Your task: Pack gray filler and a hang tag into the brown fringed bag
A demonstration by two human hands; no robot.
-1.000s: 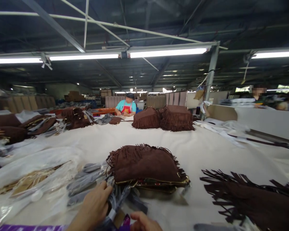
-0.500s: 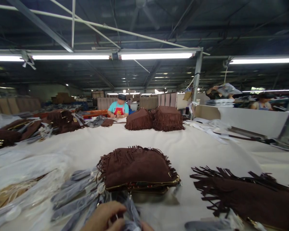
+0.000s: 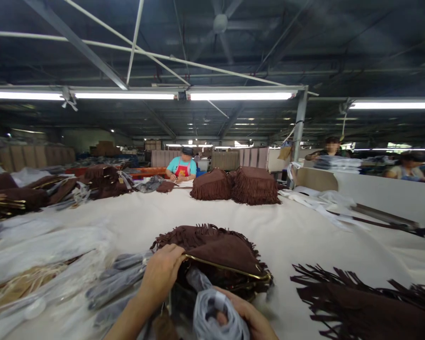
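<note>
My left hand (image 3: 160,274) grips the near edge of a brown fringed suede bag (image 3: 219,248) and lifts its gold-rimmed opening off the table. My right hand (image 3: 246,318) is closed around a bundle of clear plastic wrapping (image 3: 212,311) held right at the bag's mouth. The bag lies in front of me on the cream table cover (image 3: 297,226). Several grey plastic-wrapped pieces (image 3: 122,271) lie just left of my left hand.
A flat brown fringed piece (image 3: 361,302) lies at the near right. Two more fringed bags (image 3: 237,185) stand at the table's far side. Bags and plastic sheets (image 3: 38,245) pile up on the left. A person in a red apron (image 3: 182,166) works beyond; other people stand at right.
My left hand has moved up from the plastic pieces and taken the bag's edge, raising its opening. My right hand has come into view with the plastic bundle at the bag's mouth.
</note>
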